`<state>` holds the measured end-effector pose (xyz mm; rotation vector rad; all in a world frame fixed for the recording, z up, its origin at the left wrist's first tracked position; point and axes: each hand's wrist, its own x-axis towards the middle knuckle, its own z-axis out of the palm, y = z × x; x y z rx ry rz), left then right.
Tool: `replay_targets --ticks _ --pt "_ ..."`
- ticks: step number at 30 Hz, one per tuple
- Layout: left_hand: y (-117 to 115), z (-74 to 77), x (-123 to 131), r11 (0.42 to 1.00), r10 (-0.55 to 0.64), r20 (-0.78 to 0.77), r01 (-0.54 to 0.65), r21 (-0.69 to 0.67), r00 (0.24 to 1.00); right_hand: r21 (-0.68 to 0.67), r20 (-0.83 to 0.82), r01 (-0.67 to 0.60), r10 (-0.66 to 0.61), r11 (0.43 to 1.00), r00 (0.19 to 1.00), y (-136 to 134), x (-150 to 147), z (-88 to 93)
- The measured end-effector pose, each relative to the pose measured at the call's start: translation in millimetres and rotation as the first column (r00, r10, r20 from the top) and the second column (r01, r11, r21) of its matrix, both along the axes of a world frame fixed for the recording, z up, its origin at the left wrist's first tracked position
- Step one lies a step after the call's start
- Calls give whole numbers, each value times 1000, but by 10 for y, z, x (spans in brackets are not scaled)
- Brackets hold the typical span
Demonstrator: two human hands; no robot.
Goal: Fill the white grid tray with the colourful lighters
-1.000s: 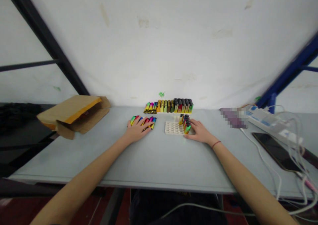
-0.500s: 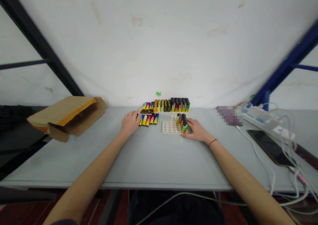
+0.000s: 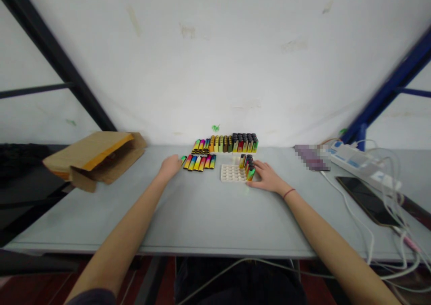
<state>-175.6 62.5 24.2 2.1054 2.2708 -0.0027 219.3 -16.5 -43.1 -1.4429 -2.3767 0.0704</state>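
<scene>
My left hand (image 3: pixel 171 166) is closed with its fingertips on a colorful lighter (image 3: pixel 183 160), at the left end of a row of lighters (image 3: pixel 201 163) lying on the table. Most of that lighter is hidden by the fingers. My right hand (image 3: pixel 267 178) holds the right end of a white holed tray (image 3: pixel 230 173), its thumb at the near corner and its fingers along the side. Several lighters (image 3: pixel 249 166) with black tops stand in the tray's right-hand holes; the holes to the left show bare.
Behind lie more lighters (image 3: pixel 201 146), beside upright orange-to-dark ones (image 3: pixel 221 143) and a black-topped block of lighters (image 3: pixel 244 142). A brown paper bag (image 3: pixel 97 154) lies left. On the right are a phone (image 3: pixel 367 200), a power strip (image 3: pixel 365 165) and tangled white cables.
My left hand has drawn slightly left and its fingers have curled in, uncovering more of the lying row's left end. The right hand keeps its place at the tray.
</scene>
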Motion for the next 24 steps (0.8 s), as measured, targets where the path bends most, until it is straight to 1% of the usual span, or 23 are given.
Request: replay_targets --ticks 3,6,8,9,10,11,12,13,14,15,16,17,18,19,20,22,24 --pt "-19 -16 47 999 -24 -45 22 -39 999 -4 6 -8 8 1000 1000 1 -8 8" --pt "-73 -68 60 999 33 5 -34 31 999 -2 8 -5 5 1000 1000 3 -9 9" --pt "-107 -75 60 991 75 100 -86 107 992 6 8 -2 2 1000 1000 4 -6 6" --pt "-117 -59 65 981 78 177 -107 160 981 8 10 -4 4 1000 1000 4 -4 4" --pt "-120 -26 79 968 69 280 -132 214 957 8 13 -6 6 1000 1000 4 -2 3" --pt "-117 23 105 954 46 410 -162 253 911 6 15 -9 9 1000 1000 3 0 1" --pt "-108 87 145 944 14 557 -194 266 830 4 16 -10 10 1000 1000 2 2 -1" --pt "-97 159 203 947 -6 708 -223 231 707 4 15 -11 11 1000 1000 2 3 -3" --pt "-86 235 278 963 -6 846 -225 148 533 6 13 -10 9 1000 1000 2 5 -6" --pt "-80 307 369 980 30 941 -197 40 337 8 10 -8 8 1000 1000 2 6 -9" --pt "-81 368 474 988 94 984 -134 -74 154 12 7 -7 7 1000 1000 2 8 -12" --pt "-94 414 589 988 150 989 -32 -150 -4 14 5 -7 7 1000 1000 3 8 -14" --pt "-119 439 709 985 169 978 34 -166 -118 16 5 -8 8 1000 1000 3 9 -16" --pt "-157 445 827 987 154 969 63 -145 -195 16 5 -9 9 1000 1000 2 8 -16" --pt "-205 431 939 988 147 959 87 -129 -241 16 7 -10 10 1000 1000 2 7 -14" --pt "-319 361 1120 980 168 943 147 -130 -288 18 9 -7 6 1000 1000 0 4 -8" --pt "-425 272 1224 968 213 928 194 -158 -305 22 8 -4 4 1000 1000 -2 3 -2"
